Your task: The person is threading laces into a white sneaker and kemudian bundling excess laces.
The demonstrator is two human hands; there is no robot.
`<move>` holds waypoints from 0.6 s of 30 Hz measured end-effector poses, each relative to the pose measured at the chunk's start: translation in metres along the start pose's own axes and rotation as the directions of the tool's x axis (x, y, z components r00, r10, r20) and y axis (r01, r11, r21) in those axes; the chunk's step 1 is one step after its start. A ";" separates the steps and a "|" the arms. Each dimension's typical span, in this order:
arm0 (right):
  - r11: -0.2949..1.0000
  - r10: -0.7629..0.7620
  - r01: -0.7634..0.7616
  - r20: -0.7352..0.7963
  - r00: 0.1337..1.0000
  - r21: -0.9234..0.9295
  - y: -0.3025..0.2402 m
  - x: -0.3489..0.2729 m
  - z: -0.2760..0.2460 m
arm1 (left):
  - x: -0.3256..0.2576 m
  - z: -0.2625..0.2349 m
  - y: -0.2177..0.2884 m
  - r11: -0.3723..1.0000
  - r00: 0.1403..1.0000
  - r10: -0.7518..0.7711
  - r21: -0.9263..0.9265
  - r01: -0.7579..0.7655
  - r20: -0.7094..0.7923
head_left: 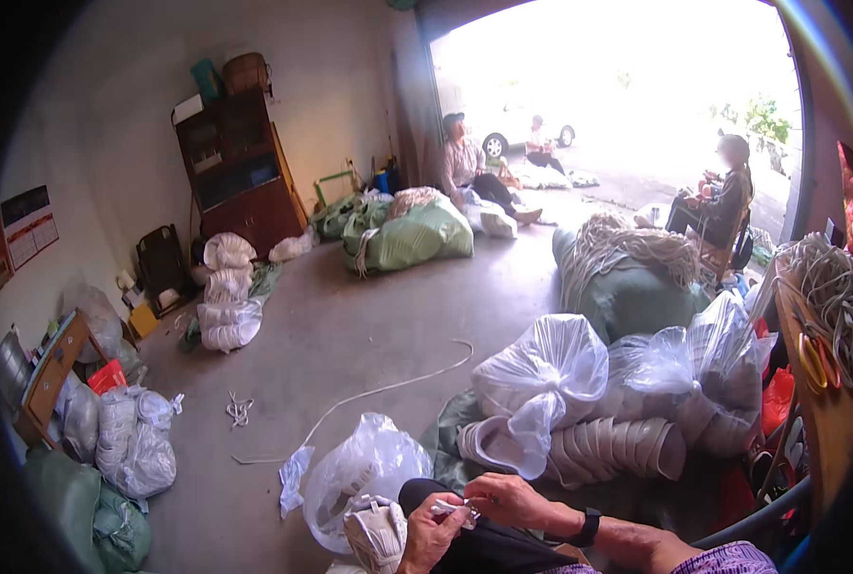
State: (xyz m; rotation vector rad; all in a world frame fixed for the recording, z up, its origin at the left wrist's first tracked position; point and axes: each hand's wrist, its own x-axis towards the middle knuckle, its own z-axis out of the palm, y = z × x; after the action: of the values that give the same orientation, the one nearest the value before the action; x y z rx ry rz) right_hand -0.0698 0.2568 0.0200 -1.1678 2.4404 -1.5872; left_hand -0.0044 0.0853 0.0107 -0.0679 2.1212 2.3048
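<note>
Low in the view, my left hand (430, 538) is closed around a small white strip-like piece (448, 508), too small to name. The fingers of my right hand (514, 499) pinch together at the same piece, close to my left fingertips. A dark band circles my right wrist. Both hands are above my dark-clothed leg. Left of them, a white stitched piece (376, 532) that resembles a shoe upper lies against a clear plastic bag (369, 469). Beyond my right hand lies a row of nested whitish cup-shaped pieces (618, 450).
Filled clear bags (546, 368) and a green sack (627, 297) topped with white cords stand ahead right. Orange-handled scissors (817, 364) rest on a wooden surface at right. A long cord (379, 389) crosses the floor. Several people sit near the wide doorway.
</note>
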 end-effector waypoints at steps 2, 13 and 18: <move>1.000 0.011 -0.011 0.017 1.000 -0.016 0.007 0.002 0.000 | 0.000 0.010 0.009 0.988 0.998 0.062 -0.144 -0.063 -0.008; 0.998 -0.049 0.047 -0.056 0.997 -0.040 -0.005 0.007 -0.002 | 0.009 0.012 0.003 0.979 0.992 0.079 -0.178 -0.096 -0.098; 0.997 0.068 -0.067 -0.009 0.998 0.048 -0.010 0.005 0.001 | 0.005 0.016 0.008 0.971 0.989 -0.047 -0.239 0.012 -0.142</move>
State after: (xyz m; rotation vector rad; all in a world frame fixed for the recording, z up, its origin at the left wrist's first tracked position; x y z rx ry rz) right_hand -0.0675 0.2505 0.0292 -1.0614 2.4061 -1.6273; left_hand -0.0102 0.1007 0.0202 -0.2768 1.8742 2.5988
